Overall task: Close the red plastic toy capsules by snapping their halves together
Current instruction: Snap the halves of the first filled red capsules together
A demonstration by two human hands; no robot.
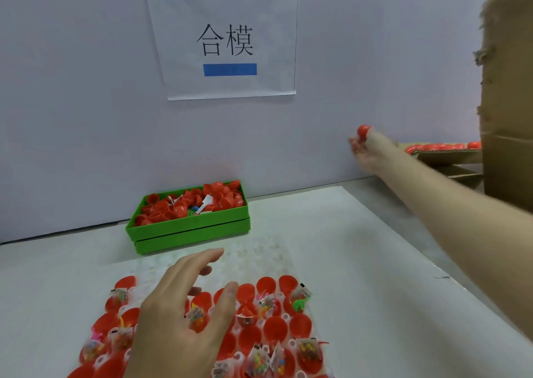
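Observation:
My right hand (365, 152) is stretched out to the far right and grips a closed red capsule (363, 131) in the air, near a cardboard box (450, 158) of closed red capsules (441, 146). My left hand (184, 305) hovers with loosely spread fingers over a clear tray (259, 259) near the front edge. That tray holds several open red capsule halves (275, 327), some with small bagged toys (300, 298) in them. Nothing is in my left hand.
A green bin (190, 229) with loose red capsule halves stands against the back wall. A paper sign (225, 43) hangs on the wall above it. A tall cardboard box (507, 89) stands at the right edge. A white mat (346, 247) covers the table.

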